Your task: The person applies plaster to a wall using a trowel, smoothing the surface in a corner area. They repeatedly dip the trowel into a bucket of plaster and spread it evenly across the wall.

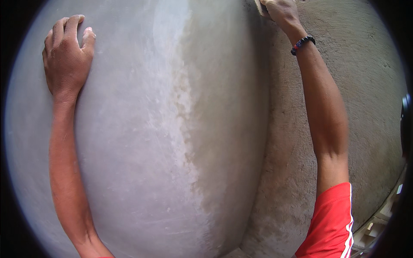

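A smooth grey plastered wall (129, 129) fills the left and middle. My left hand (68, 58) rests against it at the upper left, its fingers bent a little and apart, with nothing in them. At the top edge, close to the inner corner, my right hand (282, 12) is closed round a flat tool with a pale edge (260, 7). Most of that tool is hidden by the hand or cut off by the picture's edge, so its exact kind cannot be made out. A dark beaded bracelet (303, 44) circles my right wrist.
To the right of the corner stands a rougher brown-grey wall (365, 90). A darker, damp-looking band (228, 120) runs down the smooth wall beside the corner, with a blotchy pale border. Pale blocky shapes (374, 230) show at the lower right rim.
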